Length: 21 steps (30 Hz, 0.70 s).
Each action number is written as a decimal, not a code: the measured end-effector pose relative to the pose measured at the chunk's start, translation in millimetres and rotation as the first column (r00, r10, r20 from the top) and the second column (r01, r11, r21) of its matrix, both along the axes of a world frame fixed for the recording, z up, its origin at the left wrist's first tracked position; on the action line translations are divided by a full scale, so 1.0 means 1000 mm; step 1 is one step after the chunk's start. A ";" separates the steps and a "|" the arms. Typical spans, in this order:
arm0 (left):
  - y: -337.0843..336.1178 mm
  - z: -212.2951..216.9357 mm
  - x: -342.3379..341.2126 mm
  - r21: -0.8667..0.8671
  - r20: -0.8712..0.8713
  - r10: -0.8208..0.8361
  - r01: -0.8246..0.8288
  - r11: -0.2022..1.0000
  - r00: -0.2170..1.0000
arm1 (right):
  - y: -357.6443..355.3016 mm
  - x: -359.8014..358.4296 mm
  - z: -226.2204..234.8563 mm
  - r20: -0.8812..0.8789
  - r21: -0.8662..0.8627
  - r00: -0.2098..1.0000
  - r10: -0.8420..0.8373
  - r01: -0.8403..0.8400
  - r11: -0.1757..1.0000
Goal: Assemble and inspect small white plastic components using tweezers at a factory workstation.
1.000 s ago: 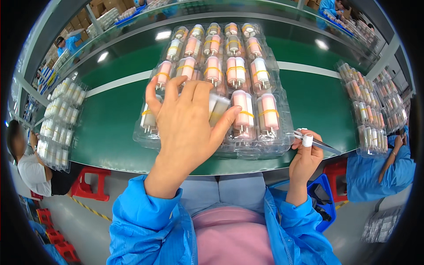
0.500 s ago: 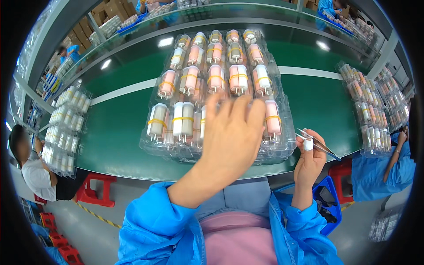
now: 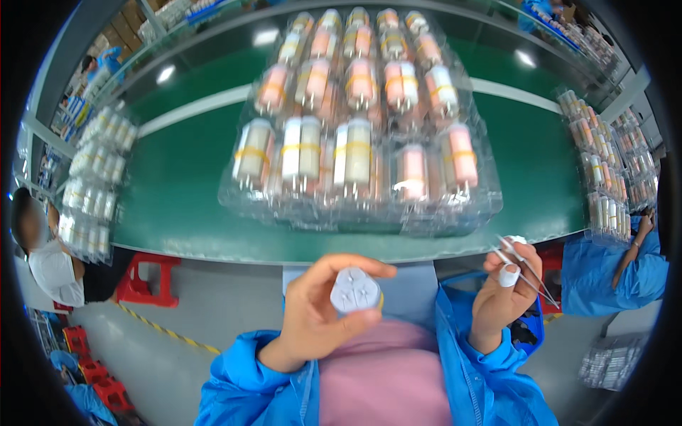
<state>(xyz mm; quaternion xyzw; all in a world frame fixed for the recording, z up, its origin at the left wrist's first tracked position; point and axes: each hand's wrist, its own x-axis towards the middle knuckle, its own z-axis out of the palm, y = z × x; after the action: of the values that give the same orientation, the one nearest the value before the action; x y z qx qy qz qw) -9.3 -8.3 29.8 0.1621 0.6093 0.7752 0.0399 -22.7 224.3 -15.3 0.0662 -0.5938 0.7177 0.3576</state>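
Observation:
My left hand (image 3: 312, 309) is closed round a bundle of cylinders (image 3: 353, 290), with its white three-lobed end face turned up and a bit of yellow band at its side. It is held in front of my body, below the table's near edge. In my right hand (image 3: 506, 291), with white wraps on the thumb and a finger, metal tweezers (image 3: 527, 268) lie slanted between the fingers. A stack of clear plastic trays (image 3: 312, 213) stands before me on the green table, filled with pink, white and grey cylinders (image 3: 300, 149) banded in yellow. One front-row pocket shows only a lower cylinder (image 3: 413, 174).
More filled trays (image 3: 89, 192) stand at the left, and others (image 3: 597, 167) at the right. People sit on both sides, near red stools (image 3: 151, 278). A blue bin (image 3: 529, 341) with dark items is beside my right arm. A white stripe (image 3: 192, 111) crosses the green table (image 3: 177, 184).
My left hand has drawn back from the front row of the trays toward my body, and now holds a bundle. My right hand, with the tweezers, has shifted slightly right and down.

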 end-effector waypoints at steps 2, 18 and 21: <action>0.006 -0.010 0.007 0.135 0.179 0.027 -0.052 0.989 0.984 | -0.014 0.008 0.010 0.046 0.075 0.990 0.136 -0.139 0.987; 0.013 -0.040 0.007 -0.348 -0.098 0.256 -0.274 0.897 0.962 | -0.058 0.003 0.040 0.295 0.329 0.786 0.544 -0.617 0.714; 0.012 -0.043 0.007 -0.333 -0.138 0.274 -0.305 0.892 0.952 | -0.064 0.000 0.042 0.309 0.390 0.760 0.572 -0.650 0.653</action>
<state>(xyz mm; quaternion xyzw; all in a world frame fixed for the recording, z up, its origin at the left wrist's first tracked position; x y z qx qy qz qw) -2.0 4.0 -12.8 0.0936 0.7558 0.6438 -0.0743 -22.5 160.5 26.8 0.2907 -0.7194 0.6305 0.0183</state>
